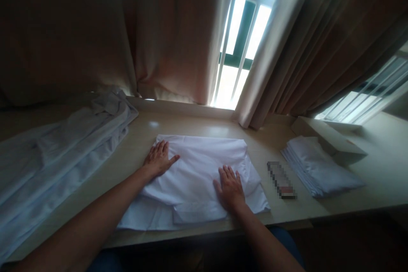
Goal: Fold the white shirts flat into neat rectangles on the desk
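Observation:
A white garment (200, 165) lies partly folded on the pale table (261, 144) in front of me. My left hand (157, 159) lies flat on its left edge, fingers stretched out and pointing away from me. My right hand (230, 189) presses flat on the cloth near its right front part, fingers together and extended. Neither hand grips anything.
A heap of unfolded white clothes (57, 157) covers the left of the table. A stack of folded white garments (320, 168) sits at the right, with a small blurred flat object (282, 179) beside it. Brown curtains (153, 29) and a bright window (242, 29) stand behind.

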A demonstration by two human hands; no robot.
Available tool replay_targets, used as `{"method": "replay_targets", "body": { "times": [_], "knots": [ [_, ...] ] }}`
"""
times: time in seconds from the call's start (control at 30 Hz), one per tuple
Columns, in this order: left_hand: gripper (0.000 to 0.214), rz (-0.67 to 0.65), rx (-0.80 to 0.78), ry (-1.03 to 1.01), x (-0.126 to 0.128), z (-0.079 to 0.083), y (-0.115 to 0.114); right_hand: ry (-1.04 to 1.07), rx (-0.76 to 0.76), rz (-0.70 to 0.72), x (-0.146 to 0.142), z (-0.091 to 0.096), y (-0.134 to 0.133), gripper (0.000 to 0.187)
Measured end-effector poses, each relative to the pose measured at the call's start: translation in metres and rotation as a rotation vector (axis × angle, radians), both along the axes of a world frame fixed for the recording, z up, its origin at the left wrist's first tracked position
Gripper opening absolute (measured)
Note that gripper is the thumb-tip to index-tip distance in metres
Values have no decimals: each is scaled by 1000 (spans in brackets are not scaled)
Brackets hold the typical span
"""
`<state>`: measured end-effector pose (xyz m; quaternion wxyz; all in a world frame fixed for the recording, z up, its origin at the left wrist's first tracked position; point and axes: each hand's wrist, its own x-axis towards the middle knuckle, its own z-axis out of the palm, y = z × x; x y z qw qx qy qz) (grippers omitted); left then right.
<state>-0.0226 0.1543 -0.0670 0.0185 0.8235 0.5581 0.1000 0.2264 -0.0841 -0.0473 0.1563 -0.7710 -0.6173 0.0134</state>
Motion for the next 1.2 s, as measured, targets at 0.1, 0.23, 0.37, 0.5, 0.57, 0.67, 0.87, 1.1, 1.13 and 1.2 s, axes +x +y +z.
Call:
{"method": "replay_targets", "body": {
  "times": [0.1, 0.23, 0.37, 0.5, 0.57, 0.67, 0.87, 1.1, 1.13, 1.2],
  "knots": [
    [71, -76, 147, -40, 15, 20, -29, 22, 31, 3, 2, -1, 2, 51],
    [45, -553, 179, -118, 33, 47, -107, 133, 148, 18, 13, 3, -1, 47],
    [32, -759, 66, -192, 22, 58, -190, 244, 397, -23, 21, 8, -35, 40],
    [28, -647, 28, -235, 1, 52, -233, 298, 388, 8, 15, 4, -85, 30],
    [25, -622, -10, -247, -1, 50, -236, 296, 320, 68, 6, 4, -98, 30],
    [20, -603, -144, -248, 10, 53, -227, 282, 223, 170, -7, 12, -98, 29],
    [26, -511, -511, -190, 30, 69, -206, 287, 57, 246, -7, 19, -77, 8],
    [32, -422, -581, -174, 34, 58, -196, 460, 36, 221, 11, 5, -67, 8],
    [31, -412, -586, -180, 35, 55, -196, 493, 32, 219, 13, 4, -67, 7],
    [31, -399, -594, -193, 35, 52, -195, 556, 28, 230, 17, 4, -67, 8]
  ]
}}
